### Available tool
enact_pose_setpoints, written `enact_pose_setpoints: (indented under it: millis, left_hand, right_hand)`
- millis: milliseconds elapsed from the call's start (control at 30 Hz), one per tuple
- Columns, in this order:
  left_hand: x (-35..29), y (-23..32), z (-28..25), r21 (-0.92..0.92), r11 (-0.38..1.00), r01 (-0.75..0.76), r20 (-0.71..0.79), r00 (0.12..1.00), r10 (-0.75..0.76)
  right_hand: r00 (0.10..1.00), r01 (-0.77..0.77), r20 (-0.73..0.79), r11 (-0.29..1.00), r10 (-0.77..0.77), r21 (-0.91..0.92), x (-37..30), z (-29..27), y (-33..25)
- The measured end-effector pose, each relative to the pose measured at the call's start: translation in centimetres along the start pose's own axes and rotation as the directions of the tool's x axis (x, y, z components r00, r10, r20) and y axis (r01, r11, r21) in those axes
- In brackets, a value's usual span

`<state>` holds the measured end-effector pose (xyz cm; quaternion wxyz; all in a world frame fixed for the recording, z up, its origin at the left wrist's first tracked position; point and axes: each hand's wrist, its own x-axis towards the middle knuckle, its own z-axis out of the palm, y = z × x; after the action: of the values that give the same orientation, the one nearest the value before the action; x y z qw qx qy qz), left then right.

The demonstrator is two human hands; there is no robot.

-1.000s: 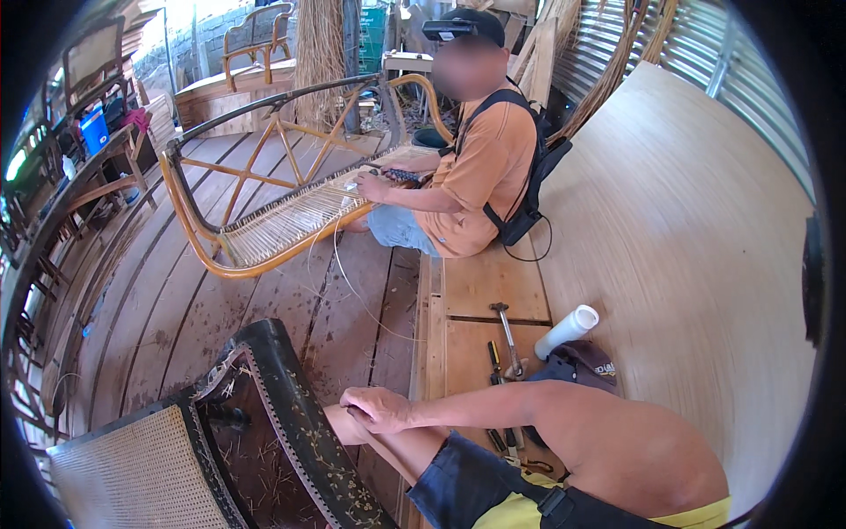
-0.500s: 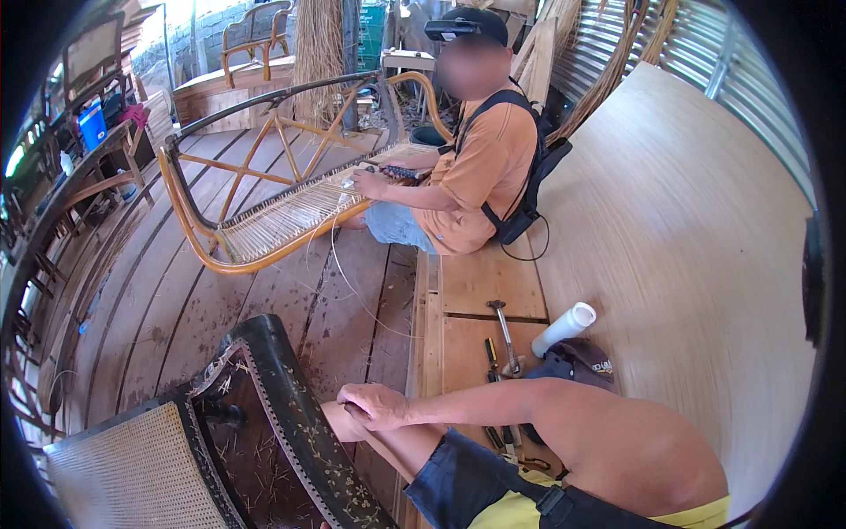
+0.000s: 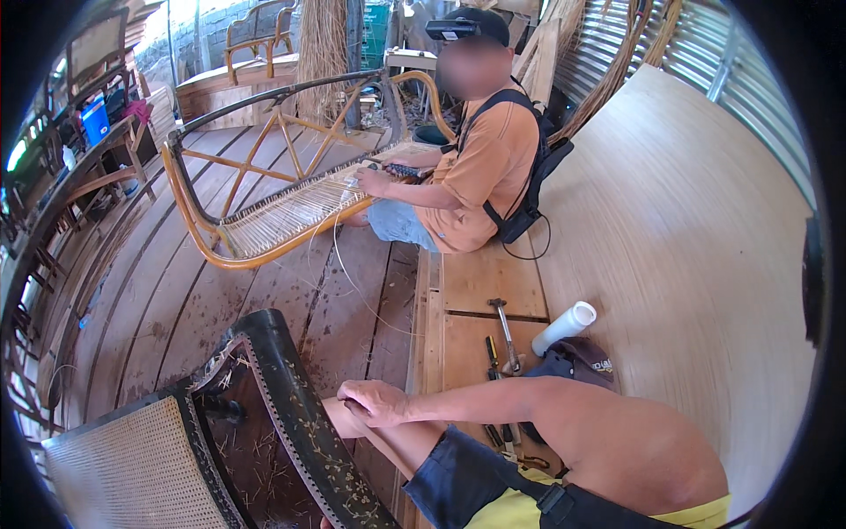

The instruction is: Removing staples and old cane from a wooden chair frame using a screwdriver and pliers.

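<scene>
My right hand (image 3: pixel 374 403) rests over my bent knee with its fingers curled in. A dark edge shows under the fingers, but I cannot make out what it is. Only a fingertip-sized bit of my left hand (image 3: pixel 325 524) shows at the lower edge, beside the black chair frame (image 3: pixel 304 401); its fingers are hidden. This frame has a painted gold floral pattern and a row of small holes along the inner edge of its open section. A woven cane panel (image 3: pixel 132 467) fills the section to the left. Straw-like scraps (image 3: pixel 231 375) cling to the open section's corner.
On the wooden bench lie a hammer (image 3: pixel 502 331), a yellow-and-black screwdriver (image 3: pixel 491 353), a white tube (image 3: pixel 564 328) and a dark cap (image 3: pixel 577 363). Ahead, a co-worker (image 3: pixel 493 176) sits weaving at a rattan bench frame (image 3: pixel 264 263). A large plywood sheet (image 3: pixel 687 264) spans the right.
The view has shifted very slightly. My right hand stays on the knee, and the chair frame keeps nearly the same place.
</scene>
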<state>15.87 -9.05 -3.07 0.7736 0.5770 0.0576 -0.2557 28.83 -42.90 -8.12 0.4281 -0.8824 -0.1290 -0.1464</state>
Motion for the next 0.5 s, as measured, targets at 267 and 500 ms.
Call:
enact_pose_setpoints:
  millis: [267, 500]
  left_hand:
    - [0.1, -0.1, -0.1, -0.012, 1.0, 0.005, 0.019, 1.0, -0.005]
    - [0.2, -0.2, -0.1, -0.013, 1.0, 0.014, -0.009, 1.0, -0.014]
  right_hand:
    - [0.998, 0.029, -0.048, 1.0, -0.03, -0.008, -0.5, 0.3, -0.8]
    - [0.999, 0.02, -0.037, 1.0, -0.02, -0.023, -0.1, -0.2, -0.6]
